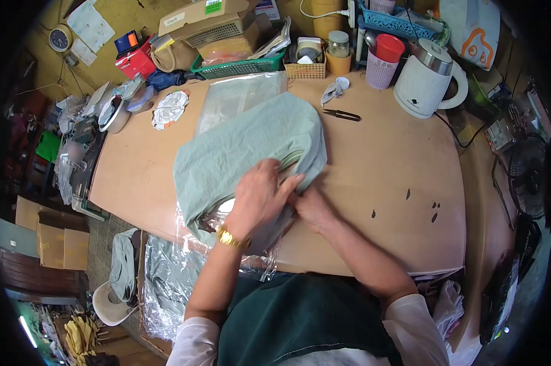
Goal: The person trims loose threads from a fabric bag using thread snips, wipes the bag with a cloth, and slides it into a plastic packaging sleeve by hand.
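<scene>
A pale green cloth, folded and bunched into a rounded bundle, lies on the table in front of me. My left hand, with a gold band at the wrist, reaches across its middle, fingers curled at a fold in the fabric and thumb pointing right. Close beside it, my right hand grips the cloth's lower right edge; its fingertips are partly hidden. Clear plastic wrap shows under the near side of the cloth. Beyond the bundle lies a flat clear plastic bag.
Black thread snips lie right of the cloth. A white electric kettle, a lilac cup and a green basket line the back. A crumpled white cloth is at left. Plastic-wrapped fabric sits below the table's front edge.
</scene>
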A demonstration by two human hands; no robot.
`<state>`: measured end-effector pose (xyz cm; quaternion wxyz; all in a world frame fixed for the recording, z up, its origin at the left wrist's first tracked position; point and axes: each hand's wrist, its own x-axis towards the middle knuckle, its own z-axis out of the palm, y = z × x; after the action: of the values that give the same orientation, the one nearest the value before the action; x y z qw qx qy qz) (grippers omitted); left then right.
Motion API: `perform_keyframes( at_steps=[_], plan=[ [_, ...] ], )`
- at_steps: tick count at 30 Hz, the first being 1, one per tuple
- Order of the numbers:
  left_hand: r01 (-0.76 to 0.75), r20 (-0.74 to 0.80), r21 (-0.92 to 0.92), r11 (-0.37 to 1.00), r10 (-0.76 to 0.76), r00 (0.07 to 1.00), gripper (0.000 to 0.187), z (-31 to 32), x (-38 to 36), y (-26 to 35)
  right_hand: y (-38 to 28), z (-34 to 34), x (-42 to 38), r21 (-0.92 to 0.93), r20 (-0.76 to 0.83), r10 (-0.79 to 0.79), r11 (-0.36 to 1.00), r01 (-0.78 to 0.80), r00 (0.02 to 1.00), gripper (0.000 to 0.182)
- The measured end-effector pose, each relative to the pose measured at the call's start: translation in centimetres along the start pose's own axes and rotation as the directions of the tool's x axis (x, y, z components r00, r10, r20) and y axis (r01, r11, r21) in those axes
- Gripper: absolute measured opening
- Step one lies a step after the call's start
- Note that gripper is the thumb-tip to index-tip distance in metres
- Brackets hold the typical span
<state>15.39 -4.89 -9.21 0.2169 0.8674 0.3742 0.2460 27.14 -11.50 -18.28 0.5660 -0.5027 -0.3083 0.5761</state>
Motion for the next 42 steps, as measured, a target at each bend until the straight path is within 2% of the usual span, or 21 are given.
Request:
perform_keyframes(
  at_steps=[2,3,5,7,9,10,12,14,18,20,22,24,27,29,32,33,35,36,38,40,42],
  plan=[
    [-0.099,0.061,0.101,0.990,0.093,0.994,0.028,1.6,2.1,-0.7,1.4,0.5,0.4,-0.123,-0.015,-0.101,0.987,0.099,0.995,0.042],
    [-0.105,0.058,0.100,0.990,0.099,0.993,0.028,1.9,2.5,-0.6,1.4,0.2,0.5,-0.158,-0.011,-0.073,0.985,0.070,0.997,0.038],
    [-0.024,-0.052,0.072,0.997,0.028,0.998,0.022,2.4,3.3,-0.2,0.8,-0.4,0.5,-0.088,-0.093,-0.098,0.992,0.090,0.991,0.036],
    [-0.021,-0.066,0.048,0.999,0.025,0.998,0.020,2.5,3.6,0.0,0.8,-0.8,0.8,-0.016,-0.176,-0.108,0.994,0.107,0.978,0.035],
    [-0.009,-0.088,0.025,1.000,0.011,0.996,0.017,2.4,3.8,-0.1,1.0,-0.8,1.4,0.480,-0.127,-0.135,0.859,0.180,0.983,0.026],
    [-0.002,-0.077,0.000,1.000,0.002,0.997,0.016,2.3,4.0,-0.2,1.0,-1.0,1.6,0.480,-0.126,-0.137,0.858,0.181,0.983,0.026],
    [0.003,-0.059,-0.018,1.000,-0.004,0.998,0.015,2.2,4.1,-0.3,-0.7,-0.5,1.1,0.603,-0.163,0.009,0.792,0.092,0.987,0.019],
    [-0.116,-0.016,-0.069,0.991,0.115,0.993,0.014,2.5,3.7,-0.2,-1.4,-1.2,1.8,0.571,-0.184,-0.003,0.813,0.110,0.983,0.018],
    [-0.047,0.030,-0.111,0.993,0.051,0.998,0.013,2.3,3.7,0.5,-1.1,-3.2,2.5,0.554,-0.219,-0.114,0.803,0.220,0.969,0.017],
    [0.008,0.049,-0.098,0.995,-0.003,0.999,0.014,1.9,3.9,1.0,-1.4,-3.0,2.2,0.597,-0.249,-0.079,0.772,0.218,0.965,0.017],
    [0.032,0.048,-0.088,0.996,-0.028,0.998,0.021,1.0,3.7,1.9,-2.7,-3.0,1.2,0.528,0.000,0.028,0.849,-0.024,1.000,0.018],
    [0.066,0.041,-0.076,0.995,-0.063,0.997,0.027,0.6,2.8,1.8,-1.8,-3.8,2.0,0.515,0.000,-0.011,0.857,0.009,1.000,0.020],
    [-0.045,0.020,-0.053,0.998,0.046,0.999,0.036,-0.1,-0.7,0.5,-2.2,-4.2,2.3,0.534,-0.037,-0.044,0.844,0.057,0.998,0.023],
    [-0.015,0.340,0.115,0.993,-0.025,0.940,0.038,-0.7,-2.1,-0.3,-2.6,-4.7,2.4,0.552,-0.050,-0.017,0.833,0.042,0.999,0.028],
    [0.115,0.309,0.081,0.990,-0.134,0.942,0.036,-1.8,-2.7,-0.3,-3.0,-4.5,2.5,0.592,-0.141,0.076,0.806,0.022,0.987,0.027],
    [0.112,0.223,0.046,0.993,-0.119,0.968,0.036,-1.4,-2.9,-0.4,-2.7,-4.2,2.3,0.589,-0.136,0.079,0.808,0.017,0.988,0.027],
    [0.080,0.147,0.043,0.996,-0.086,0.985,0.036,-0.7,-2.9,-0.7,-2.4,-3.4,1.8,0.449,0.030,-0.042,0.893,0.024,0.999,0.029],
    [0.041,0.085,0.044,0.998,-0.045,0.995,0.036,-0.7,-2.9,-0.5,-2.1,-3.6,2.1,0.448,0.037,-0.040,0.894,0.019,0.999,0.029],
    [0.079,0.124,0.056,0.995,-0.085,0.989,0.036,-1.0,-2.9,0.0,-1.8,-4.5,2.7,0.434,-0.082,-0.078,0.894,0.106,0.994,0.033],
    [0.091,0.048,0.103,0.991,-0.096,0.994,0.034,-0.8,-2.7,0.3,-1.7,-4.1,2.4,0.457,-0.102,-0.033,0.886,0.076,0.994,0.036],
    [0.042,-0.021,0.100,0.994,-0.040,0.999,0.034,0.0,-2.3,0.2,-2.5,-2.5,1.1,0.534,0.157,0.024,0.839,-0.105,0.987,0.035]
  ],
)
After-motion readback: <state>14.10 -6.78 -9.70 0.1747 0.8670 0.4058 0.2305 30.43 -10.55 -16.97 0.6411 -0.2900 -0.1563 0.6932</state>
